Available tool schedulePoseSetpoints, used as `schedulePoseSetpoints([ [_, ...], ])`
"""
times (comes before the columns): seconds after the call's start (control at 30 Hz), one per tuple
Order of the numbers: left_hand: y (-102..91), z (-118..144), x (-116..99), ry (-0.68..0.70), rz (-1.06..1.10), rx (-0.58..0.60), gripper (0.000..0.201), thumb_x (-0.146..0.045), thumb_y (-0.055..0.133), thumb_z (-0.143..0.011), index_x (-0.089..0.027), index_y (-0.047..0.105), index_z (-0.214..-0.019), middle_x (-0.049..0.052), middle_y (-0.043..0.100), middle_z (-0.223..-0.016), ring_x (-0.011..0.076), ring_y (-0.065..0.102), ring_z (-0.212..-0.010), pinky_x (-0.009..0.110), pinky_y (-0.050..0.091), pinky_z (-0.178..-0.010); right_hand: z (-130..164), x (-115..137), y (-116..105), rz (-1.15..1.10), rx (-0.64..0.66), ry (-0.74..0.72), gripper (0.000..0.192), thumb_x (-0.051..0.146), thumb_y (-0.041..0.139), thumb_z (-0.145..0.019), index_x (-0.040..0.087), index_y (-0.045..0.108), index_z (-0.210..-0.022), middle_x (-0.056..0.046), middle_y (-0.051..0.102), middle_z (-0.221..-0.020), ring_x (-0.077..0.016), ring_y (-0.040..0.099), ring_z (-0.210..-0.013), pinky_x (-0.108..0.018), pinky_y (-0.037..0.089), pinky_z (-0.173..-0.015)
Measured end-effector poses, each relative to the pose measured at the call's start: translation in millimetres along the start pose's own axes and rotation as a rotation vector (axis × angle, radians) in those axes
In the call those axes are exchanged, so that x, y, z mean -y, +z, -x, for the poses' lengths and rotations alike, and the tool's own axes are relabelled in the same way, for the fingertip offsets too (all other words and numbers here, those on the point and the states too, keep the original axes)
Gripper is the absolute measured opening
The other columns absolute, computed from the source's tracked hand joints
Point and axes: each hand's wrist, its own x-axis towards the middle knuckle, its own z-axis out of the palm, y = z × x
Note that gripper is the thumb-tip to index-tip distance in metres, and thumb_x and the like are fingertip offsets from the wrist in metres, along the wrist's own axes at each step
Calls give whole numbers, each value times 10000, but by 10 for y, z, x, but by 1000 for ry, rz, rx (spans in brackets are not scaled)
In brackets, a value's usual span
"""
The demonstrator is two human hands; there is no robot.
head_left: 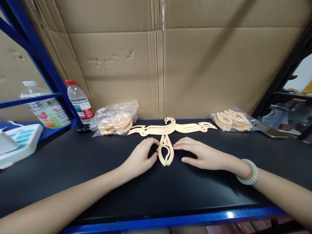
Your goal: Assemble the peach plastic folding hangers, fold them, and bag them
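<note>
A folded cream plastic hanger (171,155) lies on the black tabletop between my hands. My left hand (143,156) touches its left edge, with thumb and forefinger apart. My right hand (198,152) rests just right of it, fingers stretched out and their tips at or close to its edge. Just behind lie several unfolded cream hangers (156,130), stacked with their arms spread left and right and a hook at the top middle. A coil bracelet (253,172) is on my right wrist.
Clear bags of folded hangers lie at the back left (115,123) and back right (231,120). A flat phone-like object (273,131) is beside the right bag. A red-capped bottle (80,104) stands back left. Cardboard (117,65) walls the back; a blue edge (170,221) runs along the front.
</note>
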Motion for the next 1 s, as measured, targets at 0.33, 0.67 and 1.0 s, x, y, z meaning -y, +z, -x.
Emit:
schedulePoseSetpoints([
  [0.33,-5,0,-14,-5,5,0,266,-126,506,-769,-209,560,-1016,49,649,-1039,226,601,-986,400,470,-905,-4,-19,8,-16,-1,-5,426,263,517,-909,225,481,-1332,-96,549,-1267,-226,468,-1197,-438,375,-1044],
  [0.67,-26,-12,11,4,5,-33,249,-147,508,-774,-208,561,-1010,51,652,-1032,222,612,-972,391,490,-886,16,-169,-34,59,-120,38,346,300,515,-907,223,560,-1242,-89,599,-1225,-226,528,-1155,-429,416,-1010],
  [1.0,-56,-14,77,-5,10,-64,229,-159,516,-780,-215,570,-996,41,658,-1011,215,622,-967,377,505,-877,200,-923,-309,380,-410,407,272,247,466,-868,159,661,-1038,-114,695,-1044,-274,631,-971,-443,507,-856],
])
